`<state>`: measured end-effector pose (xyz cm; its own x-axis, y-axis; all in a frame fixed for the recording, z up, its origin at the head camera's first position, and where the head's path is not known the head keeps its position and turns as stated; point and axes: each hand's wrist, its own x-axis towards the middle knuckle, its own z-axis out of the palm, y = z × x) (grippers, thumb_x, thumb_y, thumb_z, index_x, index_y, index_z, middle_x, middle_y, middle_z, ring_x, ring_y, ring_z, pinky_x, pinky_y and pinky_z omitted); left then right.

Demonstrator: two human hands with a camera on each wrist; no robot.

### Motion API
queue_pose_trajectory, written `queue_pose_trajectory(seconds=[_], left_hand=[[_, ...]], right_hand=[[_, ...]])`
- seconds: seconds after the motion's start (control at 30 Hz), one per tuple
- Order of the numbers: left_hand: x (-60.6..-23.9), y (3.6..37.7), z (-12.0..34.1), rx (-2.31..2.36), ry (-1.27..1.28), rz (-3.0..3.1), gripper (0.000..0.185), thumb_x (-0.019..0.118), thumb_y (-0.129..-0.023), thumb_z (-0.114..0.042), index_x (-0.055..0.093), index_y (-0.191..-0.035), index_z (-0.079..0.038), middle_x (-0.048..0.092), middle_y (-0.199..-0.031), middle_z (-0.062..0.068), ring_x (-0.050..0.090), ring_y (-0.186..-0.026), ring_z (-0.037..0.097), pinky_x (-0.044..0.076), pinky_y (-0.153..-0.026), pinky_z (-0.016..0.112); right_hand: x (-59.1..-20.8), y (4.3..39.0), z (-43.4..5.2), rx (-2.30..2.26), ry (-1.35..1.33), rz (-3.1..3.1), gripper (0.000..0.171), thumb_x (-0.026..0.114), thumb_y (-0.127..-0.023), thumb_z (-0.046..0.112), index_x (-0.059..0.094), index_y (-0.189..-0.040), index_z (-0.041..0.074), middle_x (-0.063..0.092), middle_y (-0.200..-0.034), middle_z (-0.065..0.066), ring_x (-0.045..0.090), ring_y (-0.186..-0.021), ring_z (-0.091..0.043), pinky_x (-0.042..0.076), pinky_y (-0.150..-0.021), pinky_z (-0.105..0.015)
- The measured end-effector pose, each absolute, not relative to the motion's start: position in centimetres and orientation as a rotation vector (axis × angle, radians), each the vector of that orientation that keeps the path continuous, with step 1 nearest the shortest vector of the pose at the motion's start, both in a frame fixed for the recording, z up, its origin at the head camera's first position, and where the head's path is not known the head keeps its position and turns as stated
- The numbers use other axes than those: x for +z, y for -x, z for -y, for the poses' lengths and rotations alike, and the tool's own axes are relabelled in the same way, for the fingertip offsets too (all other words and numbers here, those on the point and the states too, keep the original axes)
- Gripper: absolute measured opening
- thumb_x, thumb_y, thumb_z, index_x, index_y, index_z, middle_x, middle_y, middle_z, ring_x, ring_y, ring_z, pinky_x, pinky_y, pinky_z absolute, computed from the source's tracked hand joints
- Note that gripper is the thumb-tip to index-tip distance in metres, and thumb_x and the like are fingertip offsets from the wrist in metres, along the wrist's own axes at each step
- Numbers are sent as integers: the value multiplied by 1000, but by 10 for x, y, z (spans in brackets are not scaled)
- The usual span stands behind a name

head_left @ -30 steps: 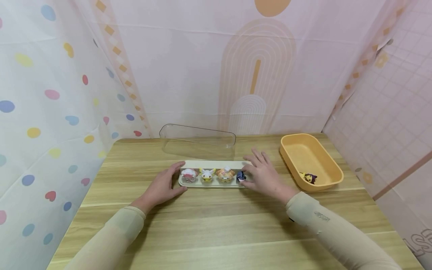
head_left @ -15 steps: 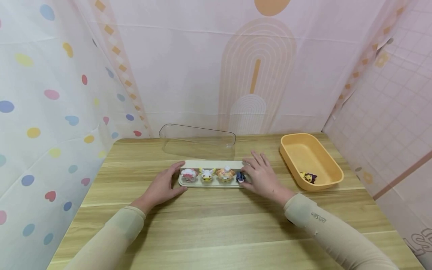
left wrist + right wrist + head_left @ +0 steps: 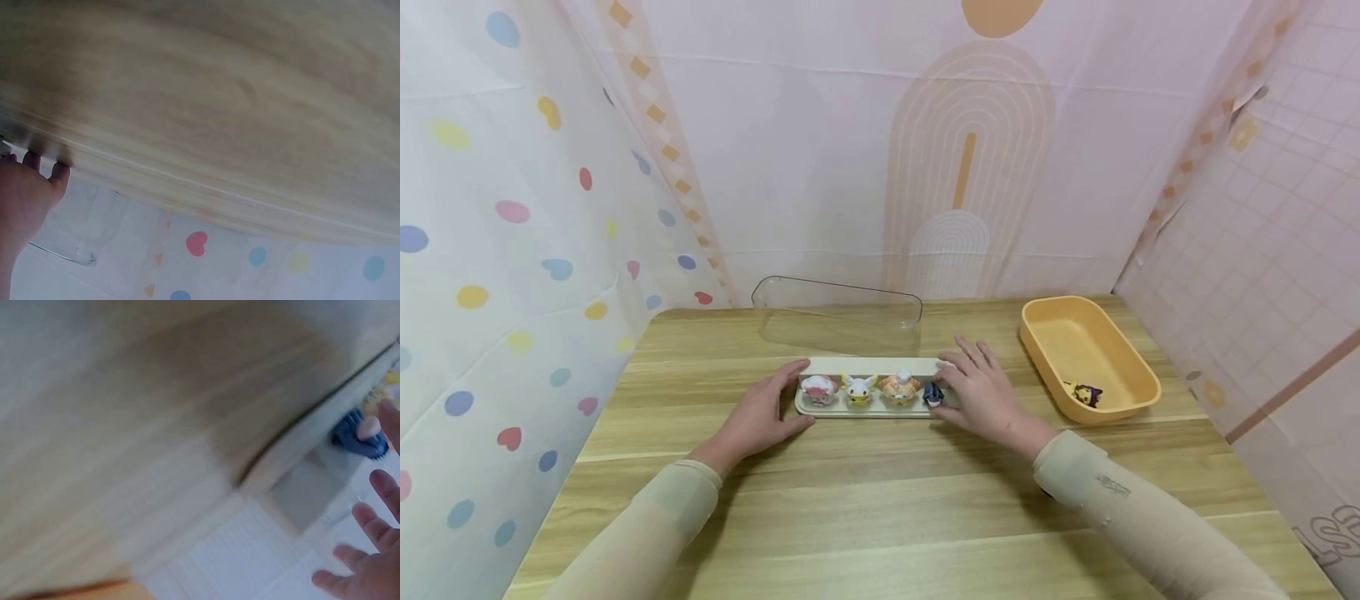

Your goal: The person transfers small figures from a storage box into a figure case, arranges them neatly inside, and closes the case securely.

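Left hand point(image 3: 762, 413) gripping tray point(image 3: 874, 365), right hand point(image 3: 984, 395) spread (touch unclear) beside blue figure point(image 3: 933, 395)

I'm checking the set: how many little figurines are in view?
5. Four in the white tray, left to right: pink figurine, white-yellow figurine, orange figurine, blue figurine. Another, the purple-yellow figurine, is in the orange bin. The right hand might hide more.

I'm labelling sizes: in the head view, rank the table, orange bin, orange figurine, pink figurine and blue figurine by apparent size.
1. Table
2. Orange bin
3. Orange figurine and pink figurine: too alike to rank
4. Blue figurine
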<state>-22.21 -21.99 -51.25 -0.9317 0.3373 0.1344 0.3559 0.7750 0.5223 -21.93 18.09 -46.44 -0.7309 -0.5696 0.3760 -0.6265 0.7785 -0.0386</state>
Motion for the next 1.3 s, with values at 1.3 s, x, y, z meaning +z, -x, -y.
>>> queue_pose_trajectory(seconds=[1.3], left_hand=[[-514, 220, 218, -852, 575, 2910, 94, 88, -90, -32, 33, -166, -22, 64, -151, 19, 58, -139, 47, 44, -116, 68]], right_hand=[[-429, 255, -374, 490, -590, 3351, 41, 85, -85, 13, 69, -114, -12, 76, -102, -24, 74, -97, -38, 59, -91, -55]])
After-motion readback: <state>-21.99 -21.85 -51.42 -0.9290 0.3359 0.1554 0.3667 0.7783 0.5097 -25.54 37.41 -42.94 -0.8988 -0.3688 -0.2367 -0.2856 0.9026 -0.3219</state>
